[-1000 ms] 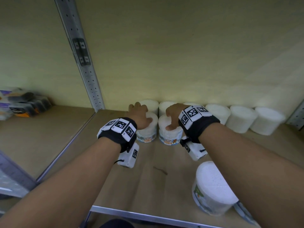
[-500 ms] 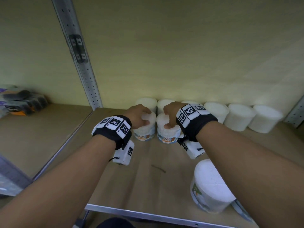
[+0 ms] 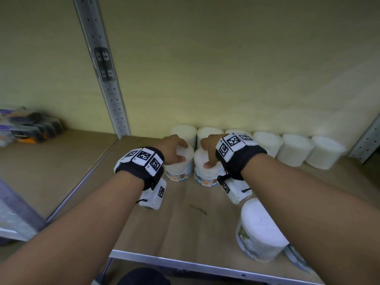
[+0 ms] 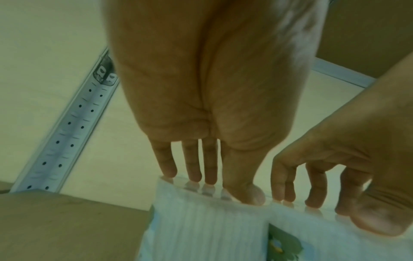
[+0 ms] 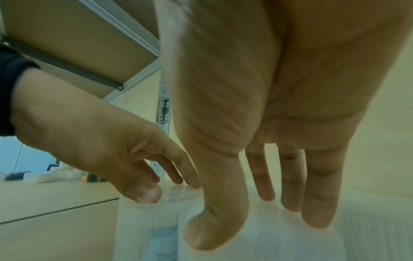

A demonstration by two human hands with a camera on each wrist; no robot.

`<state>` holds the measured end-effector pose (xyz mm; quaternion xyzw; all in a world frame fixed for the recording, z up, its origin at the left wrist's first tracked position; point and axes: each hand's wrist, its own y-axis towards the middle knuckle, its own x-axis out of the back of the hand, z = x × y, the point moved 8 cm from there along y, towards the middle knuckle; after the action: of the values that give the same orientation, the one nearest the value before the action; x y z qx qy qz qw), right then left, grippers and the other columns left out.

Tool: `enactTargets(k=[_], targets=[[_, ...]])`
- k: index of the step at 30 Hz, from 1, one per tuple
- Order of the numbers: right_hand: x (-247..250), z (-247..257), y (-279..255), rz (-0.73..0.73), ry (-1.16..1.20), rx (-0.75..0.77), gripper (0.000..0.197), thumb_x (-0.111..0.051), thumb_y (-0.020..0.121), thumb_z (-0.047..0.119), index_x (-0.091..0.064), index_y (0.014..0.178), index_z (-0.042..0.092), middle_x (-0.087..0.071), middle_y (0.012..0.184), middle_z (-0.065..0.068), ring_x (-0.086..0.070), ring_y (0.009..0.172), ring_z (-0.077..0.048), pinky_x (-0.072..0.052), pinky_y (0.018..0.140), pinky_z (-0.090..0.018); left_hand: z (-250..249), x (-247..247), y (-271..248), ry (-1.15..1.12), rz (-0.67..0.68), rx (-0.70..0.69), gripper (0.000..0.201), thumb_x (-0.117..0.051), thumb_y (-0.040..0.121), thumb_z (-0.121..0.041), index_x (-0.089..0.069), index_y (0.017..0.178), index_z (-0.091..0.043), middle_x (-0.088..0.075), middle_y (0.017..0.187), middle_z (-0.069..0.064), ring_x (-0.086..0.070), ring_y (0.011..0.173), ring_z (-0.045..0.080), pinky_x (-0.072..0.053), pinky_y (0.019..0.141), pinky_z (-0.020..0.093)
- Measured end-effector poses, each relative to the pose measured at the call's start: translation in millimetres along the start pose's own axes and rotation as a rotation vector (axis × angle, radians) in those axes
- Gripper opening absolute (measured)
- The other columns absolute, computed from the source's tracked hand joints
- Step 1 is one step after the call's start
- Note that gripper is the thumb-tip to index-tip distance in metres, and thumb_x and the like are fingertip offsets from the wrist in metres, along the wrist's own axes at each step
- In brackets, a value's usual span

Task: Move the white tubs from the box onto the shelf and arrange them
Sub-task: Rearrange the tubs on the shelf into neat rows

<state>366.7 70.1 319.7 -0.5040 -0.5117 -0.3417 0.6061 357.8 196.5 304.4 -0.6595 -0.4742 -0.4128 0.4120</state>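
In the head view, the left hand point(image 3: 172, 149) and the right hand point(image 3: 211, 150) sit in the middle of the frame, each on top of one cotton-bud tub: the left tub point(image 3: 179, 168) and the right tub point(image 3: 206, 171) stand side by side, almost touching, just in front of the back row of tubs point(image 3: 267, 140) that runs along the wall toward the right edge. One more tub point(image 3: 261, 229) stands alone at the lower right, near the front rail of the wooden shelf point(image 3: 185, 219); the box is not visible. The step seems to be setting this pair straight behind the first row, so I would push both evenly and low, with the labels to the front, because such light tubs can tip or slide apart. In the left wrist view, the fingers point(image 4: 192, 167) of the left hand reach down nearly straight and their tips touch the tub's lid edge at the bottom centre of the frame; they rest there and do not wrap around it. In the right wrist view, the right hand's fingers point(image 5: 290, 185) are also extended and the tips rest on the smooth clear lid. The tubs are short cylinders of transparent plastic, white from the packed buds, which show as fine vertical ribs, with a printed paper label below; the shelf board is matte wood grain with a grey metal frame.
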Motion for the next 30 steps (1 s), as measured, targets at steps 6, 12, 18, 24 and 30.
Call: enactTargets(k=[6,12,18,24,30], targets=[[-7.3,23.3,-23.6,0.033,0.013,0.082,0.062,-0.076,0.078,0.029,-0.052,0.132,0.01,-0.052,0.137,-0.013,-0.051,0.126,-0.031,-0.043,0.1,-0.038,1.3,4.1,-30.7,0.101,-0.012,-0.023,0.054,-0.065,0.087,-0.035,-0.047,0.137,-0.024,-0.048,0.14,0.0,-0.05,0.122,0.021,-0.037,0.09,0.023],[-14.3,46.1,-57.4,0.047,-0.011,0.13,0.061,-0.076,0.079,0.026,-0.052,0.134,0.011,-0.053,0.137,-0.012,-0.051,0.126,-0.03,-0.043,0.1,-0.038,7.7,-6.8,-66.7,0.033,0.027,-0.013,0.05,-0.066,0.087,-0.027,-0.049,0.133,-0.021,-0.046,0.139,0.0,-0.047,0.125,0.02,-0.039,0.098,0.028],[-20.0,61.9,-96.6,0.109,-0.054,0.142,0.065,-0.078,0.075,0.034,-0.052,0.132,0.016,-0.054,0.134,-0.008,-0.056,0.12,-0.029,-0.046,0.097,-0.039,5.6,-14.8,-102.1,0.062,0.048,-0.017,0.05,-0.067,0.085,-0.031,-0.05,0.131,-0.024,-0.046,0.139,0.0,-0.047,0.124,0.021,-0.041,0.104,0.037],[-31.5,60.3,-127.0,0.141,-0.107,0.153,0.068,-0.075,0.077,0.039,-0.047,0.134,0.017,-0.054,0.133,-0.008,-0.056,0.112,-0.028,-0.046,0.091,-0.038,-4.8,-25.7,-131.2,0.05,0.05,-0.051,0.05,-0.066,0.086,-0.033,-0.048,0.132,-0.024,-0.042,0.141,0.001,-0.041,0.131,0.022,-0.037,0.108,0.038],[-43.7,50.6,-148.3,0.236,-0.047,0.168,0.061,-0.07,0.084,0.036,-0.043,0.131,0.01,-0.055,0.126,-0.01,-0.046,0.09,-0.022,-0.038,0.075,-0.031,-16.1,-33.7,-146.0,0.052,0.045,-0.085,0.05,-0.065,0.086,-0.034,-0.049,0.132,-0.024,-0.041,0.145,0.004,-0.035,0.136,0.023,-0.034,0.11,0.037]])
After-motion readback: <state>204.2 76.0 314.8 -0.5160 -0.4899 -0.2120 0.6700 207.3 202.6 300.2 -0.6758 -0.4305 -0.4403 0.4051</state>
